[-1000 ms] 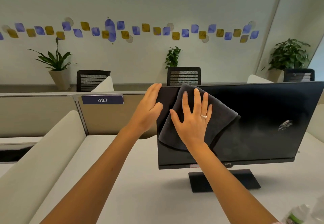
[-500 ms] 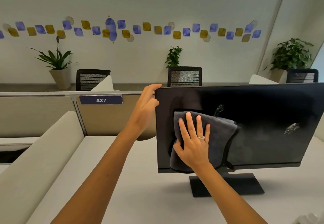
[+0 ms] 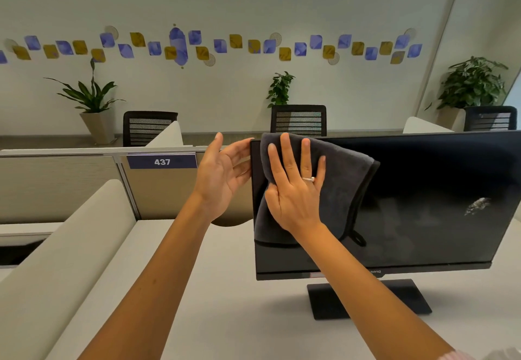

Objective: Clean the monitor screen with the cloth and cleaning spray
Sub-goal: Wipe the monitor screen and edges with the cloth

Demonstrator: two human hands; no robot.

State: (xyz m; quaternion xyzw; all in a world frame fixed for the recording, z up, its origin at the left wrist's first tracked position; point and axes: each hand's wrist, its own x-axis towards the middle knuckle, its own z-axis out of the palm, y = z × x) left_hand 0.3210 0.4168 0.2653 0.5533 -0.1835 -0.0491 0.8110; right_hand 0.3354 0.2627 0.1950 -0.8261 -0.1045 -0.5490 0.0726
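Observation:
A black monitor (image 3: 417,204) stands on a white desk, its screen dark. A dark grey cloth (image 3: 341,179) lies flat against the screen's upper left part. My right hand (image 3: 296,187) presses the cloth to the screen with straight, spread fingers, fingertips near the top edge. My left hand (image 3: 222,173) is open, its fingers touching the monitor's upper left edge. A patch of white spray foam (image 3: 478,204) sits on the right side of the screen. The spray bottle is only a blurred sliver at the bottom right corner.
The white desk (image 3: 225,303) runs under the monitor's black base (image 3: 366,300). Beige padded dividers (image 3: 64,247) stand on the left, with a partition labelled 437 (image 3: 162,161). Office chairs and potted plants line the far wall.
My right hand swept the cloth down the screen's left side, then back up to the top left corner. My left hand stayed at the monitor's upper left edge.

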